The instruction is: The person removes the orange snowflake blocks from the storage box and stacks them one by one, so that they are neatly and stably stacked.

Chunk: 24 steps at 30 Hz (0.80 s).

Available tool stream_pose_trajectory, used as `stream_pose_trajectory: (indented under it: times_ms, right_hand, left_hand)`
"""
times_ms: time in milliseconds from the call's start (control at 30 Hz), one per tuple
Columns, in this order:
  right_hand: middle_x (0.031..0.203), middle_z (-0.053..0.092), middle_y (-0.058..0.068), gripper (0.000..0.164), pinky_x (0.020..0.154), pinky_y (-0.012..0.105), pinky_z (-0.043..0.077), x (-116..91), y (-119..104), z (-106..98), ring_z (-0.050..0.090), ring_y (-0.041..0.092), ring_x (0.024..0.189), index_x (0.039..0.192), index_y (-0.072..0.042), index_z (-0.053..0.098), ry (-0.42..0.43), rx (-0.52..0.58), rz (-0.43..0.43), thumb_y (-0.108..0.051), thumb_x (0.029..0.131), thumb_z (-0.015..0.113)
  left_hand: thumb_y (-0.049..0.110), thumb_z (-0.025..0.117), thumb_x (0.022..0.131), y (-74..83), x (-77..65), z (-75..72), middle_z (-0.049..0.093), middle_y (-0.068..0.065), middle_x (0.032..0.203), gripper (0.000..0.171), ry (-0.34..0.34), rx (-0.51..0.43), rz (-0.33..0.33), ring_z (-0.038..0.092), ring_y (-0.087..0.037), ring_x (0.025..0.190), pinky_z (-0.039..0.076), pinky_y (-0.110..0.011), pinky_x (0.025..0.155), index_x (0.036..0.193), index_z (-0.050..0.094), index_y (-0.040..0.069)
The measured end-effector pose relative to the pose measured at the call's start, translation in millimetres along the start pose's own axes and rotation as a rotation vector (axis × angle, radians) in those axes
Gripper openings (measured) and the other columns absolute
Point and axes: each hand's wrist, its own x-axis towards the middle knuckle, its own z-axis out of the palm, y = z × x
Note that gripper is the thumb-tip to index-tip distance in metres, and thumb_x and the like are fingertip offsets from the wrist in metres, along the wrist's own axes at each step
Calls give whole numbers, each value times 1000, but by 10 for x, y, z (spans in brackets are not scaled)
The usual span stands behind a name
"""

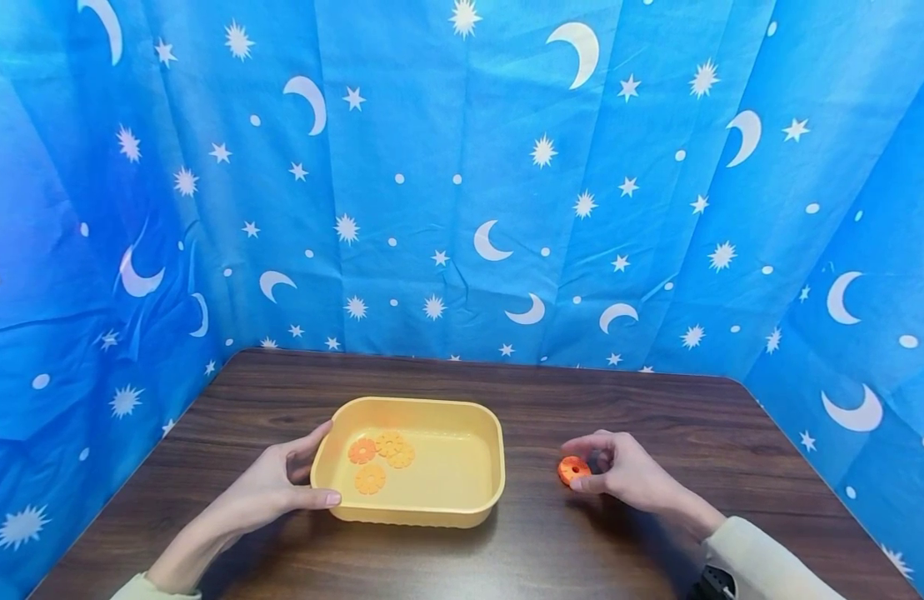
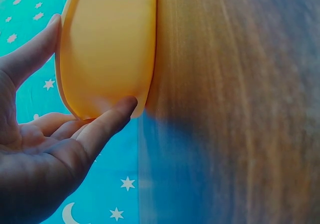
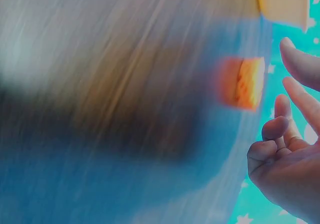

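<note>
A yellow rectangular plastic basin (image 1: 432,508) stands on the table, with several flat notched discs (image 1: 370,478) in orange and yellow-orange lying in its left part. My left hand (image 1: 282,483) holds the basin's left end, thumb at the near corner and fingers at the far corner. In the left wrist view, the thumb and fingers (image 2: 107,126) span the basin's end wall (image 2: 107,49). To the basin's right, a small stack of orange notched discs (image 1: 572,472) sits on the table. My right hand (image 1: 622,471) hovers by it, thumb and fingers spread, apart from the stack (image 3: 249,84) in the right wrist view.
The dark wood-grain table (image 1: 619,400) has rounded back corners. Blue cloth (image 1: 462,208) with white moons and stars hangs behind it and along both sides. A dark watch or band (image 1: 712,583) shows at the right sleeve.
</note>
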Motion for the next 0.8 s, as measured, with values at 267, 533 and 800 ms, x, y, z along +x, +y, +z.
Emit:
stream_pose_trajectory:
  times_ms: [267,533,800]
  right_hand:
    - [115,70,19,42,64,27,53,110,-294,104,62,26,81,126,2,72,-17,-5,-56,-11,87,86]
    - [98,66,4,40,64,27,44,302,-634,219,52,21,76,121,-7,77,-24,-57,-129,-18,85,90]
    - [94,64,6,39,58,25,43,548,-865,475,52,22,71,119,-6,79,-66,-38,-212,-12,82,92]
  left_hand:
    - [31,91,83,-25,19,-7,36,-28,164,106,-2,4,14,47,-51,141,52,-57,103,166,29,3]
    - [32,90,83,-26,27,-11,36,-27,164,107,-3,2,29,46,-51,142,51,-58,105,166,29,5]
    - [34,89,84,-14,34,-17,34,-27,165,107,-7,14,23,45,-50,143,50,-57,106,166,28,3]
